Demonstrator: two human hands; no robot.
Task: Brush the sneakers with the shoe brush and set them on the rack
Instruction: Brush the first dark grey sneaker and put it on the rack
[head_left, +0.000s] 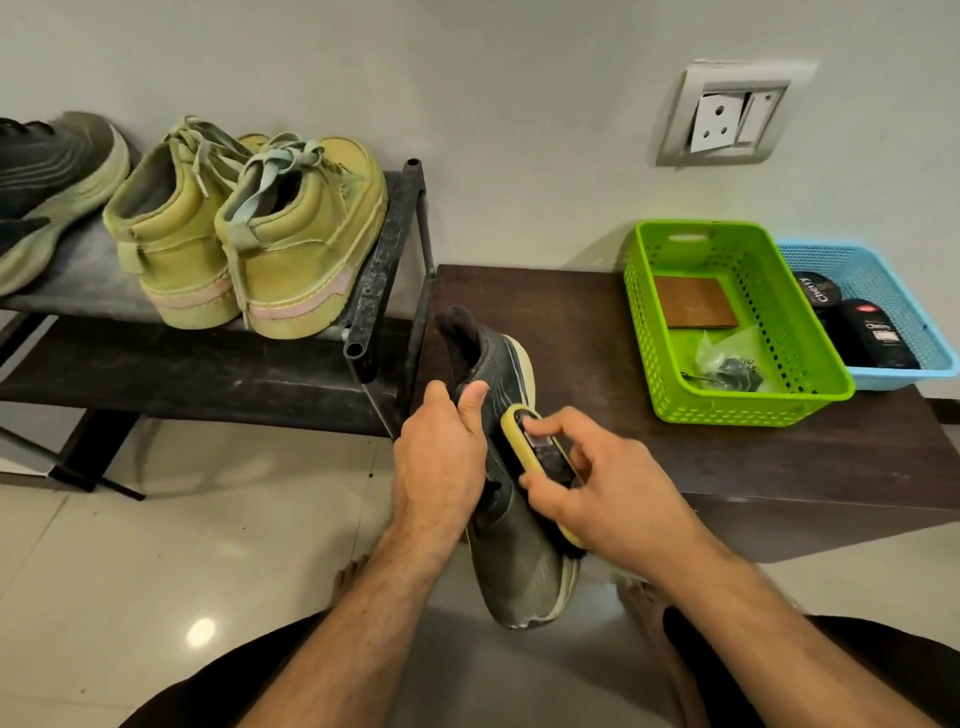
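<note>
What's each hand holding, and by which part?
Left hand grips the dark sneaker at its collar. Right hand pinches the yellow shoe brush by its back, against the sneaker's side.

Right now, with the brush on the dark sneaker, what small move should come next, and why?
Probably another stroke toward the toe. The right hand holds the yellow shoe brush against the side of the dark sneaker, which the left hand grips near the collar, off the floor. Its apparent mate and a green pair already sit on the rack, so racking likely comes after brushing.
</note>
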